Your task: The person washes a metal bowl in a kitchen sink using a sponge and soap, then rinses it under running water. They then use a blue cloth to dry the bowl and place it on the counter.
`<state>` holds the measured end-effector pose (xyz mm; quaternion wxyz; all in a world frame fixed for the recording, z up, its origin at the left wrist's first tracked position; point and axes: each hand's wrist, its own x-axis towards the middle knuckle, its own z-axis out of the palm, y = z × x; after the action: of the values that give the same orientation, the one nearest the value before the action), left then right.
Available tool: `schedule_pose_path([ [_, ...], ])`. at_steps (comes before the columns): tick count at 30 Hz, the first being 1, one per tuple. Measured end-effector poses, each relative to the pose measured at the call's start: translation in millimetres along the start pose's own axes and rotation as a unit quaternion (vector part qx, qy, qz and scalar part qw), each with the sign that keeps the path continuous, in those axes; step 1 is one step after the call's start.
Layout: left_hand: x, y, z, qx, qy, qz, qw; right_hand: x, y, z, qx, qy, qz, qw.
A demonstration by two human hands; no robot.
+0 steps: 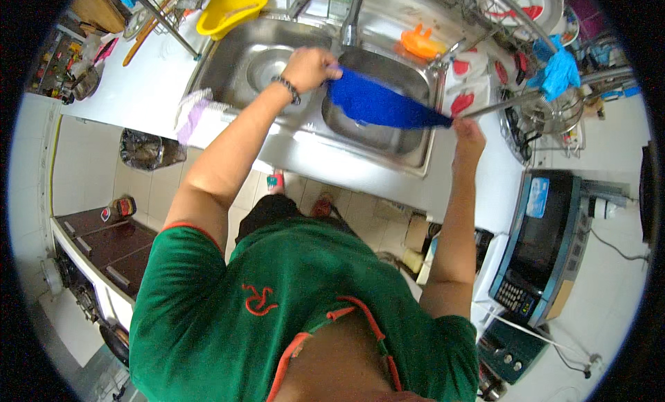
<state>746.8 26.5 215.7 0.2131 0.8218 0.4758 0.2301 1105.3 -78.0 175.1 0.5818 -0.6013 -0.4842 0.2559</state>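
Note:
A blue cloth [384,100] is stretched between my two hands above the right basin of the steel sink [427,152]. My left hand [314,68], with a dark beaded bracelet on its wrist, pinches the cloth's left end near the divider between the basins. At the sink's right side, my right hand [469,137] grips the other end, which sits lower. The cloth sags slightly and hides part of the right basin. A curved faucet [351,21] rises behind the sink, just beyond my left hand.
A yellow basin [232,14] stands behind the left sink bowl, and an orange item [421,43] lies behind the right one. A striped cloth [195,116] drapes over the counter's front edge. To the right are a metal rack bar [509,105], blue gloves [556,73] and a microwave [537,239].

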Motion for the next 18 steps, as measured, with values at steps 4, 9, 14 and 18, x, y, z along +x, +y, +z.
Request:
schedule_pose_path([
  [4, 22, -2, 11, -0.054, -0.013, 0.017, 0.998, -2, -11, -16, 0.148, -0.004, 0.151, 0.977],
  [9, 27, 17, 0, 0.012, 0.059, 0.083, 0.995, 2, -34, -29, 0.19, -0.042, 0.142, 0.971],
  [14, -30, 46, -22, 0.045, 0.079, 0.239, 0.967, -59, -66, -70, 0.023, -0.037, 0.1, 0.994],
  [18, -126, 29, 10, 0.116, -0.078, 0.217, 0.966, -134, -48, -73, -0.216, -0.175, 0.161, 0.947],
])
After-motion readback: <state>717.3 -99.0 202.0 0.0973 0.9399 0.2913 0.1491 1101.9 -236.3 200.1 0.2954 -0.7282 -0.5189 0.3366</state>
